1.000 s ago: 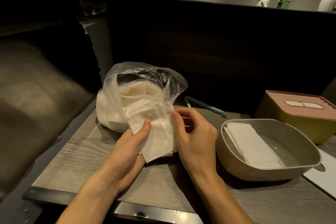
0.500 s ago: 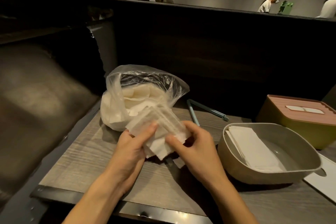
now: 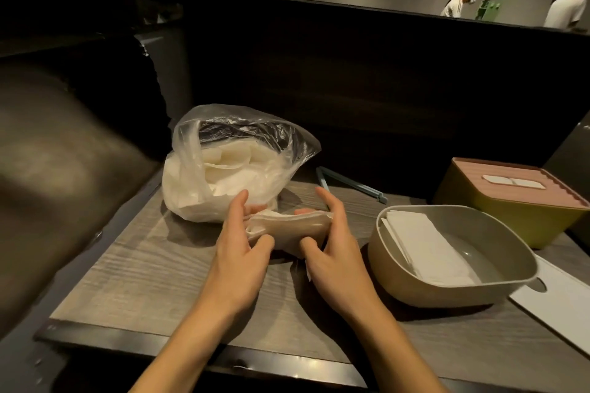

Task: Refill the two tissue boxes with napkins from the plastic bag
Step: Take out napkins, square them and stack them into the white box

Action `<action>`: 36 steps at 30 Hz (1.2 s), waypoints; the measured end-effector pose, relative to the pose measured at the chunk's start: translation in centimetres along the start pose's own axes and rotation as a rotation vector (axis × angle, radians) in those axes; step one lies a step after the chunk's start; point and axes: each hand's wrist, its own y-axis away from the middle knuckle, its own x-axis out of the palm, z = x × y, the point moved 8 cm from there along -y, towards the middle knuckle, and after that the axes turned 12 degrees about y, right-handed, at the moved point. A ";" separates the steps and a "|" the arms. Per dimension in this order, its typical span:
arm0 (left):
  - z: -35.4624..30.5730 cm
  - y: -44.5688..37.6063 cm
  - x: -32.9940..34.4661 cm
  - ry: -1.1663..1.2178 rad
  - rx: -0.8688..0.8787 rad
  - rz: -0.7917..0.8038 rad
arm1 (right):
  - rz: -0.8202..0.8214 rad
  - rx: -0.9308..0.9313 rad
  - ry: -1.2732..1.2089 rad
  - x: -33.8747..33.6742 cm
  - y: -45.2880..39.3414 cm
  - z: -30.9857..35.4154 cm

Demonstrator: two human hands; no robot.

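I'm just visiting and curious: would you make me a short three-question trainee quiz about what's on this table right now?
1. True or false: both hands, left hand and right hand, hold the napkin stack.
2. Which container has no lid on? A) grey open box B) yellow box with pink lid
3. Fill in: the plastic bag lies to the ____ of the grey open box.

Key: 1 true; 2 A; 3 left
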 end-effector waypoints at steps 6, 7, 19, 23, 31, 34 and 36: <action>0.3 0.4 0.0 0.236 -0.069 -0.017 | 0.002 -0.030 -0.077 -0.6 0.4 0.5; 0.3 0.4 0.2 0.278 -0.085 -0.023 | 0.012 -0.038 -0.069 -0.5 0.5 0.7; -0.5 -0.3 0.3 0.182 -0.017 -0.397 | -0.069 -0.008 -0.023 -0.7 0.0 -0.6; -0.5 -0.4 1.1 0.215 -0.018 -0.323 | -0.055 0.017 -0.053 -0.2 -0.4 -0.6; -0.9 -0.4 2.1 0.244 -0.015 -0.235 | -0.068 0.019 -0.150 -0.5 -0.5 -0.1; -0.8 -0.1 2.2 0.348 -0.080 -0.091 | -0.122 0.028 -0.169 -1.1 -0.6 -0.8; -0.5 0.2 2.3 0.328 -0.075 0.025 | -0.124 0.022 -0.144 -1.3 -0.3 -1.0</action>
